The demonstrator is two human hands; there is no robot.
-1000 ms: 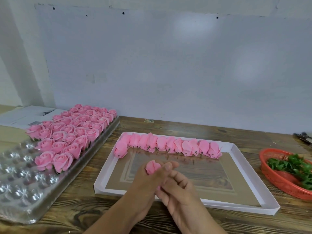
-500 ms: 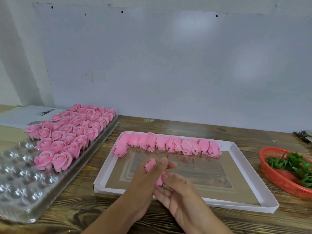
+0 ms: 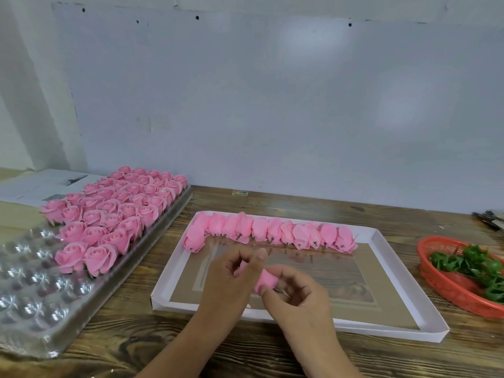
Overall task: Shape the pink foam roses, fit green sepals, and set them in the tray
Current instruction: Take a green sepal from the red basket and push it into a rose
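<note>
Gripping a closed pink foam rose point(image 3: 264, 278), both hands, petals tightly furled

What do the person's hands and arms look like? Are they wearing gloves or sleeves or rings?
No gloves, rings or watches show. The left hand and right hand are bare, and both forearms are bare too, as far as the bottom edge of the picture, so no sleeve can be seen. The fingernails look short and plain, with no polish that can be made out.

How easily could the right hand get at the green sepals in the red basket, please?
Probably yes: the red basket sits open-topped on the right hand's side, with bare table between. But that hand pinches the pink rose with the left hand, so it must release first.
</note>
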